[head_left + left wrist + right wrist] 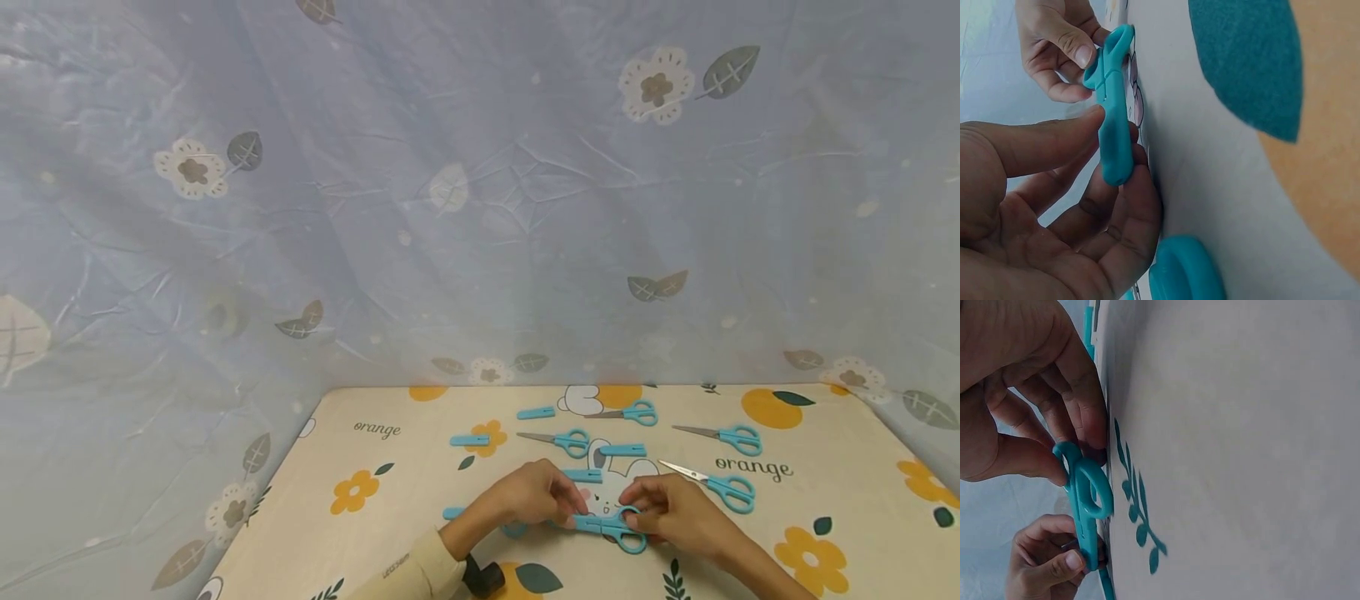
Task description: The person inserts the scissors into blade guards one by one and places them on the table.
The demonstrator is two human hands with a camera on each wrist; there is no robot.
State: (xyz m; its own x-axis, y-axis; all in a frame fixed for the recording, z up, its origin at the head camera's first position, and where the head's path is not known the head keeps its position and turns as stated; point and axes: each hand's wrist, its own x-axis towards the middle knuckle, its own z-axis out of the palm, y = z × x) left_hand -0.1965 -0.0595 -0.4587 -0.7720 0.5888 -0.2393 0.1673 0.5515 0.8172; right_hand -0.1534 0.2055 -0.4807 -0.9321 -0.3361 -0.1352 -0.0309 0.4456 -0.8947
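Note:
Both hands hold one pair of blue-handled scissors (613, 527) low over the tablecloth, its blades inside a blue blade cover (1115, 140). My left hand (536, 493) pinches the cover between thumb and fingers, near its closed end. At the other end, my right hand (684, 510) pinches a finger loop of the scissors handle (1105, 495). The cover's mouth sits right against the handle in the left wrist view, with no metal showing. Beside the left hand lies another blue scissors handle (1192, 269), partly hidden by the arm in the head view.
Uncovered scissors (573, 442) lie behind the hands, with more scissors (729, 487) to the right. Several loose blue covers (469, 440) are scattered at the back and left, one cover (585, 476) just beyond the left hand. A patterned curtain (480, 275) borders the table's far edge.

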